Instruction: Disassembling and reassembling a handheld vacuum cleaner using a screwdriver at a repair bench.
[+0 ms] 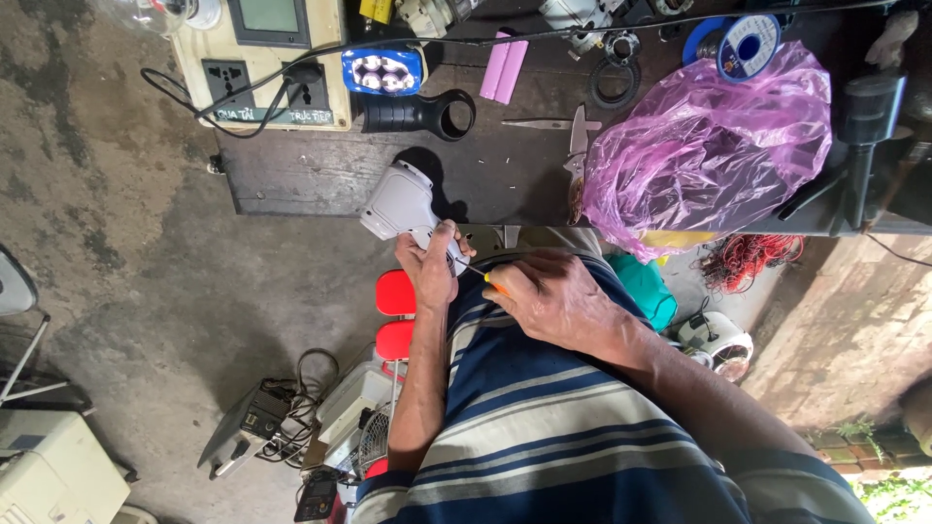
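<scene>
Grey handheld device (400, 202), shaped like a small hair dryer, is being held just off the near edge of the dark tabletop (320, 175), its handle gripped in the left hand (427, 264) with the fingers (445, 233) wrapped tight around it. The right hand (549, 296) is pressing in from the other side, its fingers pinching a thin tool with an orange handle (491, 283) whose tip is meeting the device's handle; the tip itself is too small to make out.

A slip looks like the main risk here: the tool is pointing toward the left hand, and if the tip jumps out of its seat the point could be driven into those fingers or scar the plastic shell. Because the device is hanging in the air rather than resting on the tabletop, any small loosened part could be dropping to the concrete floor (107, 252) and its clutter.

To the left on the tabletop, a cream socket box (262, 87) with a black plug is sitting beside a blue lamp head (383, 71) and a black nozzle (419, 114). Farther right, tweezers (544, 123) and a knife (577, 146) are lying near a bulging pink plastic bag (709, 146), which is crowding the space beside the right hand. A blue spool of wire (738, 44) is sitting behind it.
</scene>
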